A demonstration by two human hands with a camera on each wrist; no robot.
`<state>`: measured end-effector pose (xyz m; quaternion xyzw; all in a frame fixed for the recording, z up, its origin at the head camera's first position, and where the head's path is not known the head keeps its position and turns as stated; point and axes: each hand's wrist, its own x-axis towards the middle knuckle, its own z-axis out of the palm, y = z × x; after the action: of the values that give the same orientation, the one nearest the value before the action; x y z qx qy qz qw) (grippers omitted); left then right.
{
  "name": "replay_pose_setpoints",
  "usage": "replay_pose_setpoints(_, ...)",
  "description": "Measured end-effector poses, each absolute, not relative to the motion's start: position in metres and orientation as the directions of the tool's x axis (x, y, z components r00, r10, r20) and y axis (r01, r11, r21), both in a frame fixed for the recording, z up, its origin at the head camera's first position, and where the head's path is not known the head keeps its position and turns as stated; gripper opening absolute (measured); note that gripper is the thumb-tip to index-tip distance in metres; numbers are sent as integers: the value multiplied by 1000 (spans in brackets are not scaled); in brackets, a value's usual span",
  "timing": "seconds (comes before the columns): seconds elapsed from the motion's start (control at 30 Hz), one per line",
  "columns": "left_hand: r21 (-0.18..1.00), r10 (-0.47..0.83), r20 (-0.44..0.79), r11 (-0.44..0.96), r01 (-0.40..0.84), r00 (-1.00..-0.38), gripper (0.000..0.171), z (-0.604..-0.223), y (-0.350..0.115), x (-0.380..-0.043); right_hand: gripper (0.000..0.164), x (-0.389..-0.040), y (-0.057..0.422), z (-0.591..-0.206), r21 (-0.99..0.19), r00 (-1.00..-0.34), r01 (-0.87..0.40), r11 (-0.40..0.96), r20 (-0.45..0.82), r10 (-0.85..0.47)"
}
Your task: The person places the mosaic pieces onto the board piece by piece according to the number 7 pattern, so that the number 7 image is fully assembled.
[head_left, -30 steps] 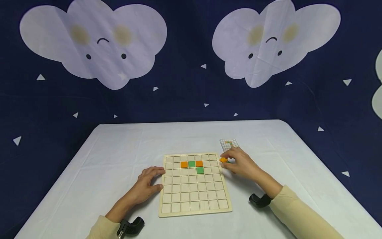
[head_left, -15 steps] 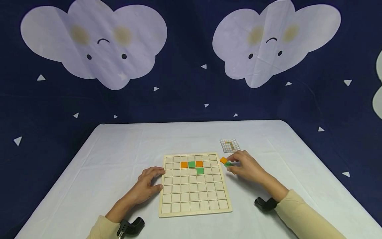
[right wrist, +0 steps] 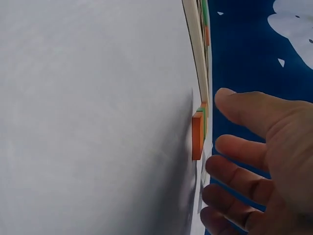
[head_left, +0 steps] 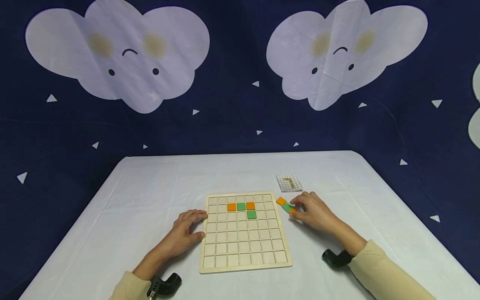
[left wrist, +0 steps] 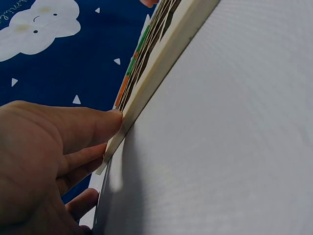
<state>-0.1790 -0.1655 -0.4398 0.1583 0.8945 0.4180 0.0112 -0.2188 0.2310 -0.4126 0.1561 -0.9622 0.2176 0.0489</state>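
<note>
A square wooden grid board [head_left: 243, 268] lies on the table, with two orange tiles and two green tiles set in its cells. My left hand [head_left: 183, 233] rests against the board's left edge, thumb and fingertips touching it. In the left wrist view, the thumb [left wrist: 98, 127] lies along the pale side of the board. Off the right edge, an orange tile [head_left: 281, 201], a green tile [head_left: 287, 207] and another orange tile [head_left: 292, 211] lie in a slanting row. My right hand [head_left: 315, 211] hovers at the row's near end, its thumb and fingers spread apart, as the right wrist view shows.
Behind the loose tiles lies a small printed grid card [head_left: 289, 183] with a coloured pattern. A white cloth [head_left: 131, 200] covers the table. At the back hangs a dark blue curtain [head_left: 232, 125] with clouds and triangles.
My right hand has moved right and towards me along the tile row, uncovering the green tile, part of the near orange tile and the printed card. The left hand stays at the board.
</note>
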Motion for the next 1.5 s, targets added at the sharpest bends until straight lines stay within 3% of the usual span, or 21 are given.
replay_pose_setpoints(0.53,747,292,124,602,283,-948,47,-441,-166,-179,35,-218,234,-418,-353,-959,-281,892,140,-247)
replay_pose_setpoints(1.5,753,296,108,599,273,-949,47,-441,-166,-179,24,-219,248,-420,-329,-955,-285,900,171,-240)
